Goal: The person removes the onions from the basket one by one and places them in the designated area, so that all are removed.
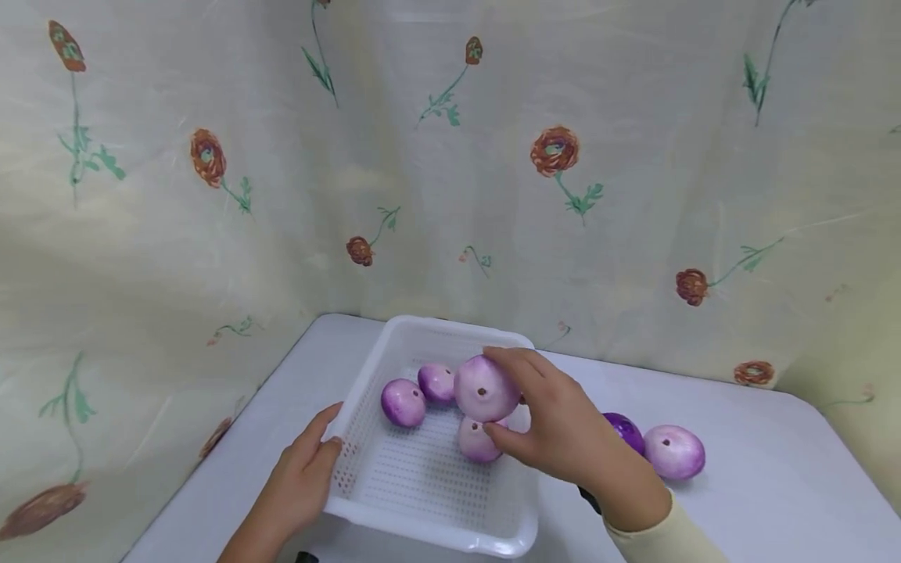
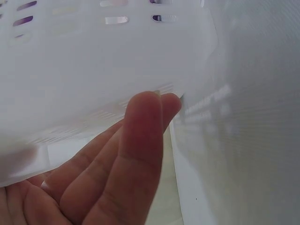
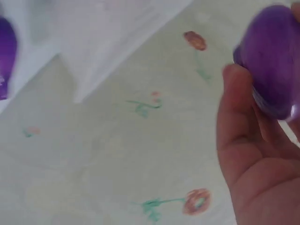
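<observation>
My right hand (image 1: 563, 426) pinches a round, glossy purple-and-white fruit or vegetable (image 1: 486, 387) between thumb and fingers, over the right part of a white perforated plastic basket (image 1: 422, 525). In the right wrist view the held piece (image 3: 274, 61) looks deep purple, with the thumb against its lower side. Inside the basket lie three similar round pieces: two at the left, one (image 1: 403, 403) beside another (image 1: 436, 383), and a paler one (image 1: 479, 444) partly covered by my right thumb. My left hand (image 1: 299, 473) grips the basket's left side; its fingers (image 2: 143, 126) show against the white plastic in the left wrist view.
On the white table (image 1: 774, 469), right of the basket, a dark purple piece (image 1: 625, 430) sits against a paler one (image 1: 674, 452), partly behind my right wrist. A flower-printed curtain (image 1: 436, 172) hangs along the table's back and left edges.
</observation>
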`<state>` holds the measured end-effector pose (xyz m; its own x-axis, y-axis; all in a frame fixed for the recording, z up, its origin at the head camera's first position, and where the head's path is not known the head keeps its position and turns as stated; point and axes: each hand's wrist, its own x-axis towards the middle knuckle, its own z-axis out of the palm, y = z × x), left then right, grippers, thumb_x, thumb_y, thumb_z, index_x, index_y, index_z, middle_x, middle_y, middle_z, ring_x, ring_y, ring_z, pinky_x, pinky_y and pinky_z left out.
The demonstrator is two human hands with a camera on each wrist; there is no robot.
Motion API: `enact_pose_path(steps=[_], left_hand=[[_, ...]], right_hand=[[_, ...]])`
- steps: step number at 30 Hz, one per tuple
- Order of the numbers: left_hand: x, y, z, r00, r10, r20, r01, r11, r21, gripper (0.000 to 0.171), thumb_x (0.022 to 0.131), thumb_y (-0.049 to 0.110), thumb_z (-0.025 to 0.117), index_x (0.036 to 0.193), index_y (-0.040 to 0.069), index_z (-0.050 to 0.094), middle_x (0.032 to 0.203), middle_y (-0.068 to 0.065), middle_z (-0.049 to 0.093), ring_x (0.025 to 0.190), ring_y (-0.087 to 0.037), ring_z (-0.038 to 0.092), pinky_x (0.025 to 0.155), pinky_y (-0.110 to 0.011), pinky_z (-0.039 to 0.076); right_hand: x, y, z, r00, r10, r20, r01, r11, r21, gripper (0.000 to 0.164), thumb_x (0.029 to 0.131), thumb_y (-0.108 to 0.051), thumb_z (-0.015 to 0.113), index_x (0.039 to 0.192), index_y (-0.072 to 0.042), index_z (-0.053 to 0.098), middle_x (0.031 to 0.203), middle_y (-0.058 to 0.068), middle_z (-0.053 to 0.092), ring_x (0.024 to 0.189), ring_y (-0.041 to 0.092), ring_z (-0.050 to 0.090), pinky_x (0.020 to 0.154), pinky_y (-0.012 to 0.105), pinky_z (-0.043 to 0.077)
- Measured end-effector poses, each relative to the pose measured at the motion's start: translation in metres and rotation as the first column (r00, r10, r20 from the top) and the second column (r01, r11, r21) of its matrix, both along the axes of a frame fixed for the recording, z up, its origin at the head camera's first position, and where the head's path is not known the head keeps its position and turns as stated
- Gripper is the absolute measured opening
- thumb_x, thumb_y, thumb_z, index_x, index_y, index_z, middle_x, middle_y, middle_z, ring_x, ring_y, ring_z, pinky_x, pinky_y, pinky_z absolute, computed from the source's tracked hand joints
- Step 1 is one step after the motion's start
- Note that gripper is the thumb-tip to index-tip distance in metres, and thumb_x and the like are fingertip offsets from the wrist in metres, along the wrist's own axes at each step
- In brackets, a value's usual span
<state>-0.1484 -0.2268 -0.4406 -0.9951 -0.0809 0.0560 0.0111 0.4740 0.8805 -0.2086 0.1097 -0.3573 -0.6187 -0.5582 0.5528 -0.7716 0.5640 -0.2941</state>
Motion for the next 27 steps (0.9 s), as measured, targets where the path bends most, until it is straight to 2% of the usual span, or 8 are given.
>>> enact_pose_path(steps=[3,6,14,20,27], left_hand=[[0.0,0.001,-0.001,1.0,-0.005,-0.003,0.005,1.0,0.023,0.049,0.112,0.018,0.043,0.161,0.023,0.042,0.139,-0.015,0.066,0.089,-0.021,0.068,0.07,-0.04,0.053],[0.0,0.002,-0.001,1.0,-0.009,-0.004,0.01,0.999,0.034,0.049,0.112,0.018,0.044,0.161,0.023,0.043,0.137,-0.015,0.066,0.089,-0.021,0.068,0.07,-0.04,0.053],[0.0,0.005,0.0,1.0,-0.009,0.017,0.009,0.999,0.032,0.049,0.113,0.019,0.043,0.161,0.025,0.042,0.135,-0.014,0.067,0.087,-0.022,0.068,0.069,-0.04,0.054],[0.001,0.001,0.001,1.0,-0.004,0.015,0.004,1.0,0.011,0.049,0.113,0.02,0.042,0.161,0.024,0.041,0.135,-0.014,0.067,0.092,-0.021,0.068,0.072,-0.04,0.053],[0.001,0.0,0.001,1.0,-0.001,0.03,0.0,0.999,0.035,0.049,0.113,0.018,0.042,0.161,0.025,0.041,0.14,-0.014,0.065,0.096,-0.022,0.069,0.076,-0.04,0.054]], right_hand=[[0.006,0.017,-0.012,1.0,-0.022,-0.004,0.021,0.997,-0.071,0.086,0.08,-0.021,0.092,0.154,-0.013,0.05,0.144,-0.002,0.057,0.115,0.012,0.062,0.087,0.032,0.058],[0.015,0.036,-0.023,0.996,-0.085,-0.003,0.084,0.99,-0.115,0.089,0.078,-0.021,0.094,0.155,-0.015,0.05,0.14,-0.003,0.06,0.105,0.009,0.063,0.081,0.026,0.057],[0.034,0.077,-0.062,0.963,-0.269,-0.008,0.263,0.945,-0.196,0.098,0.07,-0.019,0.099,0.155,-0.017,0.051,0.132,-0.003,0.063,0.093,0.006,0.062,0.079,0.015,0.052],[0.036,0.096,-0.084,0.952,-0.302,-0.05,0.285,0.935,-0.212,0.095,0.069,-0.019,0.099,0.152,-0.013,0.054,0.123,-0.002,0.065,0.082,0.004,0.06,0.072,0.014,0.051],[0.027,0.105,-0.099,0.946,-0.315,-0.079,0.295,0.935,-0.196,0.093,0.068,-0.02,0.098,0.15,-0.01,0.056,0.125,0.0,0.066,0.083,0.004,0.057,0.069,0.015,0.05]])
